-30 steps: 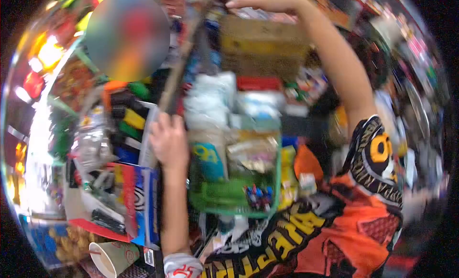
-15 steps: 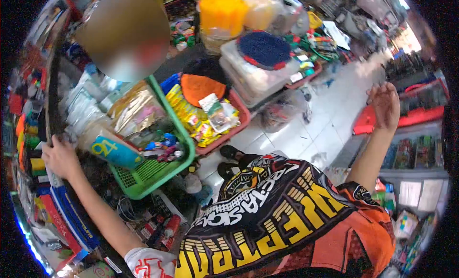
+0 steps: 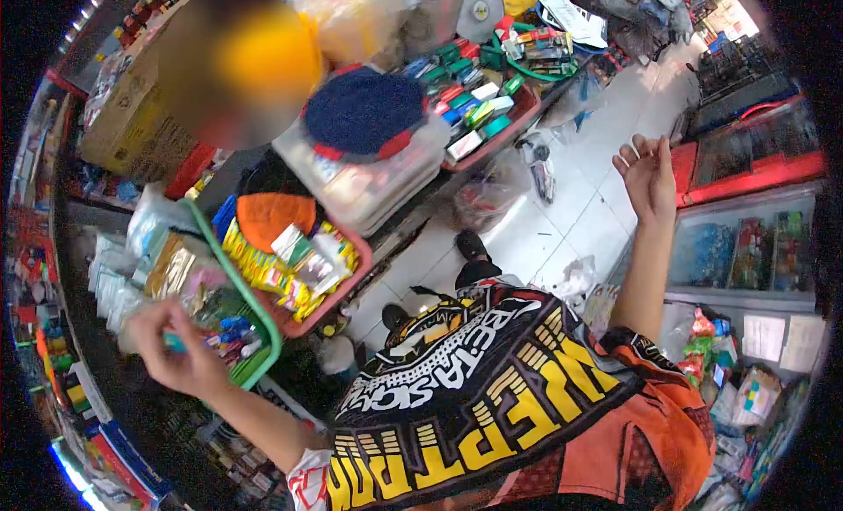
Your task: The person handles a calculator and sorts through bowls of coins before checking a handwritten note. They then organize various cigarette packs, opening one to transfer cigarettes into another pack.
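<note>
My left hand (image 3: 176,349) hovers over the near left end of a green basket (image 3: 274,335), fingers loosely bent and apart, with nothing seen in it. Clear plastic packs and small colourful items fill that basket. Raised over the floor on the right is my right hand (image 3: 648,179), its fingers slightly curled and apart, holding nothing. Beside the green basket stands a red basket (image 3: 363,269) of yellow packets (image 3: 263,265), with an orange and black cap-like item (image 3: 277,219) on top.
A navy round fabric item (image 3: 364,111) lies on a translucent bin (image 3: 395,182). Behind it, a red tray holds small boxes (image 3: 479,111). Glass display cases (image 3: 738,248) line the right side. A bagged bundle (image 3: 492,195) rests on the tiled floor (image 3: 571,217).
My left hand has come off the shelf edge at the left and moved over the green basket. My view has shifted, and my feet have stepped apart. My right hand stays raised and empty.
</note>
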### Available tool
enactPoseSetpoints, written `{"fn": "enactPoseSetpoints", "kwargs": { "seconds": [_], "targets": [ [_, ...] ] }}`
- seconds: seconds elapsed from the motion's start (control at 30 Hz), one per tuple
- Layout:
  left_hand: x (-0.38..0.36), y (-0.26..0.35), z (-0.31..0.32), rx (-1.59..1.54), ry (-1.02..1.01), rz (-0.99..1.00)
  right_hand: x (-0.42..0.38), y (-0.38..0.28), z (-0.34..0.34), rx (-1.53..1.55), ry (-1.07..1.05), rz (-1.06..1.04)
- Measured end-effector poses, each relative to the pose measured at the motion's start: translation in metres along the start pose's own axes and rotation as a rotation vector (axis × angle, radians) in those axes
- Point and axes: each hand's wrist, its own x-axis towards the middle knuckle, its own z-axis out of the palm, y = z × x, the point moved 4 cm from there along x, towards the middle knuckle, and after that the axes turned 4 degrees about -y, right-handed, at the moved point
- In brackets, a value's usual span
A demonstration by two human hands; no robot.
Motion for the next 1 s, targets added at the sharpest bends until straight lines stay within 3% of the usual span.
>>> {"fn": "enactPoseSetpoints", "kwargs": {
  "seconds": [0.03, 0.1, 0.3, 0.4, 0.43, 0.5, 0.57, 0.63, 0.7, 0.83, 1.0],
  "targets": [
    [0.002, 0.023, 0.029, -0.058, -0.030, -0.034, 0.021, 0.001, -0.010, 0.134, 0.020, -0.022],
    [0.010, 0.067, 0.084, -0.210, -0.092, 0.005, 0.068, 0.002, -0.022, 0.078, -0.036, -0.053],
    [0.026, 0.154, 0.227, -0.234, -0.218, -0.148, 0.201, 0.071, -0.053, -0.683, -0.156, 0.273],
    [0.037, 0.188, 0.263, -0.197, -0.299, -0.125, 0.248, 0.109, -0.053, -0.908, -0.380, 0.045],
    [0.024, 0.197, 0.268, -0.182, -0.282, -0.053, 0.247, 0.115, -0.049, -1.012, -0.401, -0.094],
    [0.018, 0.207, 0.279, -0.146, -0.299, -0.035, 0.262, 0.131, -0.043, -1.074, -0.435, -0.073],
    [0.011, 0.211, 0.289, -0.141, -0.351, -0.058, 0.271, 0.140, -0.035, -1.339, -0.449, -0.397],
    [0.008, 0.217, 0.291, -0.136, -0.357, -0.078, 0.279, 0.154, -0.036, -1.291, -0.475, -0.274],
    [0.005, 0.220, 0.293, -0.148, -0.399, -0.086, 0.280, 0.157, -0.030, -1.359, -0.459, -0.467],
    [0.003, 0.217, 0.293, -0.176, -0.443, -0.129, 0.283, 0.149, -0.017, -1.404, -0.518, -0.612],
    [0.004, 0.219, 0.296, -0.162, -0.496, -0.067, 0.313, 0.178, -0.013, -1.513, -0.664, -0.479]
  ]
}}
